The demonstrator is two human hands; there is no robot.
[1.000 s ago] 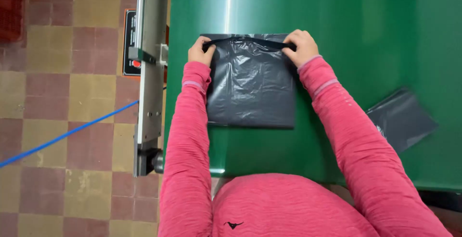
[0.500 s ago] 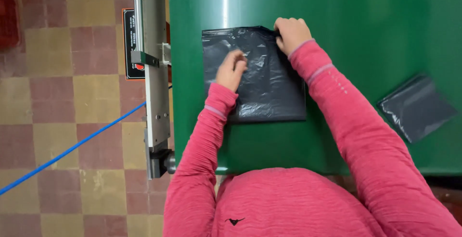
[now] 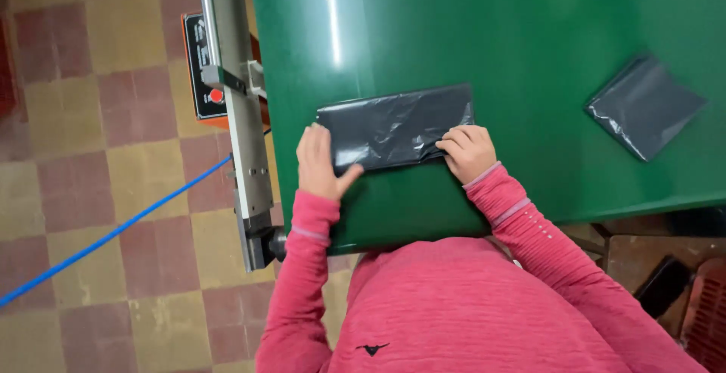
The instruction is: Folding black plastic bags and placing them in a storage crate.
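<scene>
While both hands rest on it, the folded dark grey plastic bag point(image 3: 397, 125) lies as a long flat strip on the glossy green bench point(image 3: 529, 25), near the bench's near-left corner and slightly tilted, its right end a little farther from the person than its left. The left hand point(image 3: 321, 163) lies flat against the bag's left end, fingers together and stretched out along the short edge, the thumb spread away and pointing right under the bag's near edge; it presses rather than grips, with nothing enclosed in it. The right hand point(image 3: 469, 152) sits at the bag's near right corner, its fingers curled down with the tips on the crinkled plastic, knuckles raised; whether it pinches the edge or only presses on it cannot be told. The two hands are apart, one at each end of the strip, and both sleeves are pink-red knit.

A second dark grey plastic bag point(image 3: 644, 106), folded into a rough square, lies well apart on the right side of the bench. Along the bench's left edge runs a grey metal rail point(image 3: 234, 116) carrying an orange-and-black control box point(image 3: 203, 70). A blue cable point(image 3: 113, 233) crosses the chequered tile floor point(image 3: 91, 116) on the left.
</scene>
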